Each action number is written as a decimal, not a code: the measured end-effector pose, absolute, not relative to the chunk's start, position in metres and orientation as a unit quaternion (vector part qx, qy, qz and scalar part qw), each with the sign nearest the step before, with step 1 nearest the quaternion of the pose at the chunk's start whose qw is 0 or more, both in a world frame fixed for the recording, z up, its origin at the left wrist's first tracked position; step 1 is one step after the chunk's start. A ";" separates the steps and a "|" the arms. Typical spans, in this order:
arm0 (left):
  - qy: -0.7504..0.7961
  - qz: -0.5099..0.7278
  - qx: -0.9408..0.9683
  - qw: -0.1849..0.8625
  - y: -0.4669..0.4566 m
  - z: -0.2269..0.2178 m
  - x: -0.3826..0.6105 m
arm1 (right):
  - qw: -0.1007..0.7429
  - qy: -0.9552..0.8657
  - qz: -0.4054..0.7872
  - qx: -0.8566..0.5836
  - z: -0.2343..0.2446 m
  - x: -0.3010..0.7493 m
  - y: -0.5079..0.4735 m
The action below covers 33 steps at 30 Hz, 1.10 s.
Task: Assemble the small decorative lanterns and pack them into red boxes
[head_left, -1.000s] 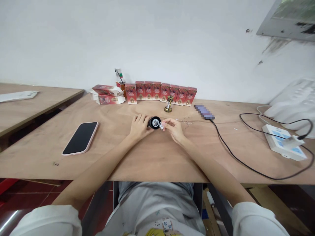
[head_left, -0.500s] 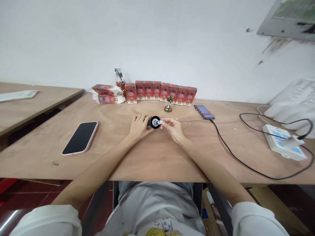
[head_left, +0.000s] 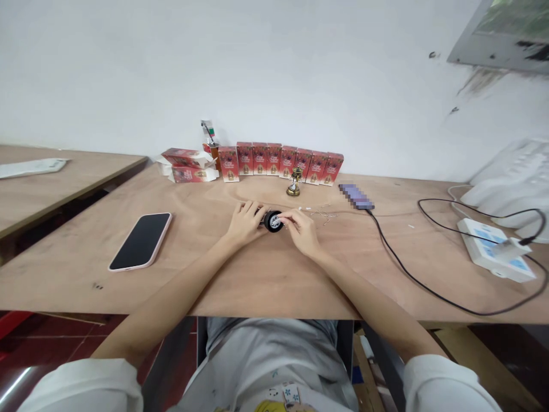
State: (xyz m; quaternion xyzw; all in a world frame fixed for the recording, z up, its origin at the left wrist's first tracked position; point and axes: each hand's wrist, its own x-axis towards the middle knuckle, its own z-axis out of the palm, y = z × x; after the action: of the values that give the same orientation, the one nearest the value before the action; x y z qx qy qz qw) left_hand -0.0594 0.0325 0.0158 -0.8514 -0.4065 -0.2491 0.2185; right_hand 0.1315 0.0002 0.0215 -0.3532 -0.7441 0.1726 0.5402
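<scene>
Our left hand point(head_left: 245, 220) and right hand point(head_left: 300, 229) clamp the small black round part point(head_left: 273, 221) between them. Pressing off-centre, we judge, could roll it loose across the tabletop point(head_left: 274, 274).

The boxes point(head_left: 281, 161) are red with gold pictures, the phone point(head_left: 140, 241) black with pink edge, the cable point(head_left: 412, 269) black.

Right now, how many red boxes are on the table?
10 red boxes: a row of eight upright along the wall, behind the brass ornament, and two lying stacked at the row's left end. More may hide behind them.
</scene>
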 end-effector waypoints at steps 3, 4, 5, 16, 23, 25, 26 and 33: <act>-0.406 -0.249 -0.853 0.212 0.032 0.016 -0.059 | 0.528 -0.764 0.140 -0.343 0.020 0.132 0.000; -0.406 -0.248 -0.854 0.210 0.032 0.016 -0.059 | 0.526 -0.766 0.134 -0.344 0.020 0.132 0.000; -0.406 -0.248 -0.855 0.209 0.032 0.016 -0.059 | 0.525 -0.767 0.128 -0.346 0.020 0.132 0.001; -0.408 -0.247 -0.858 0.192 0.031 0.017 -0.059 | 0.501 -0.796 0.106 -0.322 0.019 0.132 0.001; -0.405 -0.245 -0.858 0.202 0.032 0.016 -0.059 | 0.502 -0.802 0.088 -0.312 0.019 0.134 0.002; -0.405 -0.246 -0.858 0.201 0.032 0.016 -0.059 | 0.501 -0.807 0.080 -0.303 0.019 0.135 0.003; -0.405 -0.246 -0.858 0.199 0.032 0.016 -0.059 | 0.498 -0.810 0.077 -0.300 0.018 0.135 0.004; -0.403 -0.245 -0.858 0.202 0.030 0.017 -0.058 | 0.486 -0.815 0.064 -0.310 0.013 0.134 0.005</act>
State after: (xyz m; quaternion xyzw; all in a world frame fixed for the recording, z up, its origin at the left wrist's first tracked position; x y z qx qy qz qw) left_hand -0.0581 0.0302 0.0173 -0.8583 -0.4031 -0.2454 0.2017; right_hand 0.1341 0.0051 0.0126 -0.3096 -0.8148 0.0640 0.4860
